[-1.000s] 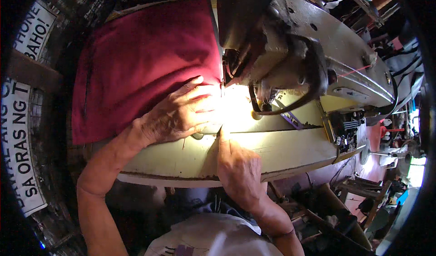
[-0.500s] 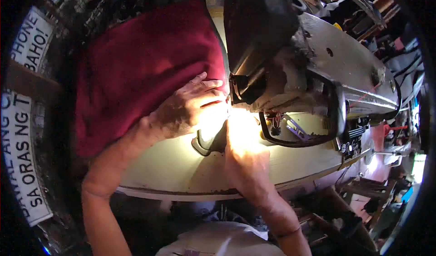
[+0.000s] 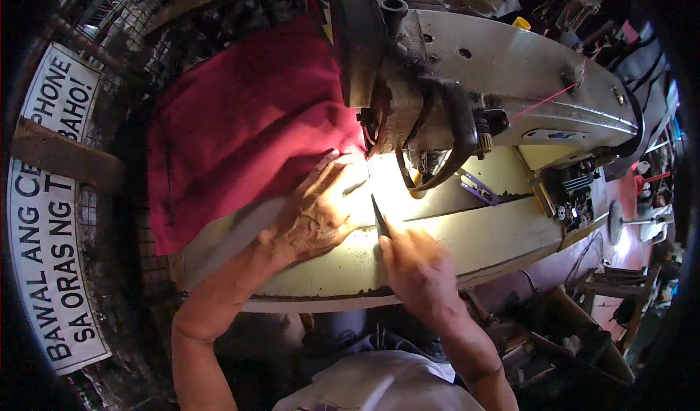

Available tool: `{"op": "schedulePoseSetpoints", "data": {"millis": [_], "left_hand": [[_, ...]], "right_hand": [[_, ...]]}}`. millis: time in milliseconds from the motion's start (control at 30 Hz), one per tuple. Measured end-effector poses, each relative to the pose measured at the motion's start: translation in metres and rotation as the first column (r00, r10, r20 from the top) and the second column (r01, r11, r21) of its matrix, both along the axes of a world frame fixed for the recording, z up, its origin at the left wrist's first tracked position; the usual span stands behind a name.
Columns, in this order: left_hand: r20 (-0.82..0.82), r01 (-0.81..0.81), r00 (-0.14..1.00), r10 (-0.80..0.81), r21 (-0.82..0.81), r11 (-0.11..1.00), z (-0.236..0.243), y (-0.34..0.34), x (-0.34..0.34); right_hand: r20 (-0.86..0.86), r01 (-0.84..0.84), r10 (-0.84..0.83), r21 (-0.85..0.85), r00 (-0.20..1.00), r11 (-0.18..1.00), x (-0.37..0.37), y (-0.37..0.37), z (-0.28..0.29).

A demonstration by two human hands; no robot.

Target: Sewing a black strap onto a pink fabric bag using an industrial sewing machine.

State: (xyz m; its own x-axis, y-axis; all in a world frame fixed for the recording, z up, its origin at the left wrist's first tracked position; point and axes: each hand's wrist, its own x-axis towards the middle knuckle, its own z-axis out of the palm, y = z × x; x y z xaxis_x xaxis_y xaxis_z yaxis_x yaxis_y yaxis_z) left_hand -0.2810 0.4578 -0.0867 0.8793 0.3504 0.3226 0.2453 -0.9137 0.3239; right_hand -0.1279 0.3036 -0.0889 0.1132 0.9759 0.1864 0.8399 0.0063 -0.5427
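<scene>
A deep red cloth (image 3: 248, 112) lies on the pale sewing table (image 3: 313, 276), its right edge by the needle area of an industrial sewing machine (image 3: 510, 68). My left hand (image 3: 317, 210) rests on the cloth's near right corner, fingers stretched forward; glare from the work light washes out the fingertips. To the right, my right hand (image 3: 419, 261) is closed around a dark, pointed, blade-like tool (image 3: 378, 213). The tool's tip points away from me toward the needle area, just right of my left hand. Its handle is hidden in my fist.
A purple tool (image 3: 478, 190) lies under the machine's arm. Red thread (image 3: 543, 102) runs along the machine. A white sign (image 3: 55, 265) and a wooden bar (image 3: 69, 156) stand at the left. A fan (image 3: 616, 221) and a wooden box (image 3: 576, 331) are at the right.
My right hand has drawn back toward me from the needle area, and the pointed tool in it now shows. The left hand stays at the cloth's corner. The whole view has shifted.
</scene>
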Motion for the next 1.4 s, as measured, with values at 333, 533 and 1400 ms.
{"op": "schedulePoseSetpoints", "data": {"millis": [333,533,1400], "left_hand": [[0.078,0.013,0.997,-0.017,0.06,0.998,-0.004,0.004,-0.003],[0.052,0.005,0.999,-0.006,0.024,1.0,-0.003,0.002,-0.004],[-0.014,-0.008,1.0,0.01,0.091,0.996,-0.005,0.001,-0.003]], "right_hand": [[0.383,0.421,-0.635,0.508,0.671,0.751,0.291,-0.092,0.118],[0.514,0.435,-0.529,0.301,0.675,0.848,0.534,0.037,0.192],[-0.164,0.536,-0.601,0.669,0.782,0.515,0.527,-0.047,0.007]]}}
